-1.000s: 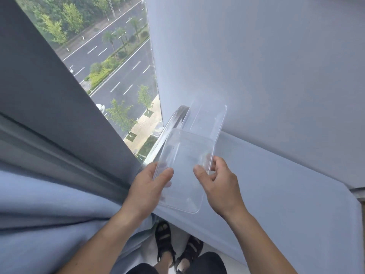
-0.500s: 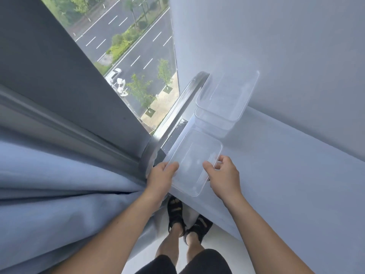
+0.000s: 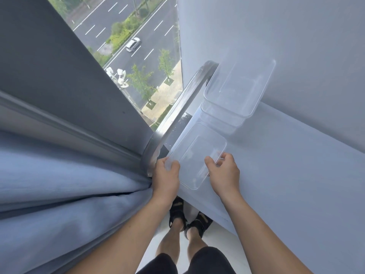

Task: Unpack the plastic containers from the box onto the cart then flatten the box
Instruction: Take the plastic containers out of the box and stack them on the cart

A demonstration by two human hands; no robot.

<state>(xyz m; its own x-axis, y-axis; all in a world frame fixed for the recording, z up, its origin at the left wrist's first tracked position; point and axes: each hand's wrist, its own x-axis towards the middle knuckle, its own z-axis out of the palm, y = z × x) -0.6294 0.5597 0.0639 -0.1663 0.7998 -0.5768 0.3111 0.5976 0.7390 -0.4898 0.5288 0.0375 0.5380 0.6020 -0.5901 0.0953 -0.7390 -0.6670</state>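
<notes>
Both my hands hold a clear rectangular plastic container (image 3: 195, 159) at the near left corner of the grey cart top (image 3: 286, 165). My left hand (image 3: 166, 177) grips its left near corner. My right hand (image 3: 224, 174) pinches its right rim. The container sits low over the cart top; I cannot tell whether it touches. Farther along, a stack of clear containers (image 3: 235, 97) stands against the wall. The box is out of view.
A curved metal cart handle (image 3: 177, 113) runs along the left edge of the cart. Blue curtain folds (image 3: 69, 184) hang to the left beside a window over a street. A pale wall (image 3: 276, 36) rises behind the cart. My sandalled feet (image 3: 187, 218) stand on the floor below.
The container came down from mid-air toward the near corner of the cart top, both hands still holding it. The view tilted, bringing the stack by the wall into full sight.
</notes>
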